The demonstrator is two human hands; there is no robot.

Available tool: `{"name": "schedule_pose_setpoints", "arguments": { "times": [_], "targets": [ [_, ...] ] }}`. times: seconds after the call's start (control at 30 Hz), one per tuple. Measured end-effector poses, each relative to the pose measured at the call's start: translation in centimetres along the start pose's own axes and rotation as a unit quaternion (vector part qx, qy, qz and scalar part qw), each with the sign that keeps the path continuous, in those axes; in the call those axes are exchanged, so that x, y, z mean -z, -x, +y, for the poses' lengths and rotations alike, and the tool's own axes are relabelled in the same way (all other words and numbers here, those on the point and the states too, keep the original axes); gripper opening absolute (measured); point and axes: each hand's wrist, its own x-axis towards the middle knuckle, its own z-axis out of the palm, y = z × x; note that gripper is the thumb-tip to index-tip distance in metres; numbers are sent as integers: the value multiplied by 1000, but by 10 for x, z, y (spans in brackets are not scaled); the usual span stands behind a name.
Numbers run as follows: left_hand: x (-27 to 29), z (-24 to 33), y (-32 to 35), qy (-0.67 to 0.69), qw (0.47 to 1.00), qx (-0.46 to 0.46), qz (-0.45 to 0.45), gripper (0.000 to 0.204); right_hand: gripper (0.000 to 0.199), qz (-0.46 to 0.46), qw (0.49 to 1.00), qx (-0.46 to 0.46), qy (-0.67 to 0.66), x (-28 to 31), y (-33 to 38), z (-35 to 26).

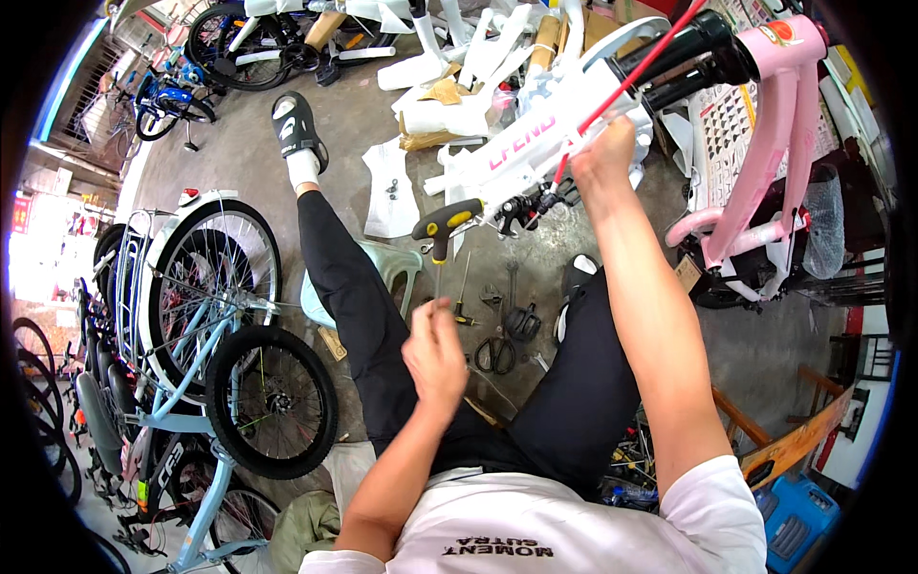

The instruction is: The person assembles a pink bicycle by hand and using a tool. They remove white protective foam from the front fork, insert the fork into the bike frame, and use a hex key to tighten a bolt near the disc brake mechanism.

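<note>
The left hand [435, 362] pinches the T-handled tool [447, 228], its shaft pointing toward the white frame [531, 139] — right hand [607, 153] clasping that frame.

Pink capital letters ran along the white bicycle part [521, 143]. Two lines of dark lettering stood on the white shirt [555, 517]. Pale characters marked a black bicycle tube [172, 467] at the left. The badge [778, 33] on the pink frame [760, 163] was too small to read.
</note>
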Motion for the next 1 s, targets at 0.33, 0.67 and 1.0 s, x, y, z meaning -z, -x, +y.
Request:
{"name": "schedule_pose_setpoints", "arguments": {
  "times": [0.33,0.67,1.0],
  "targets": [
    [32,73,27,-48,842,-504,-185,68,12,4,999,-30,29,-3,3,1],
    [33,211,-154,-153,849,-484,-150,40,10,-45,992,11,121,-2,7,-6],
    [74,26,-105,-136,957,-220,-135,51,9,6,1000,-24,19,-8,5,1]
  ]
}}
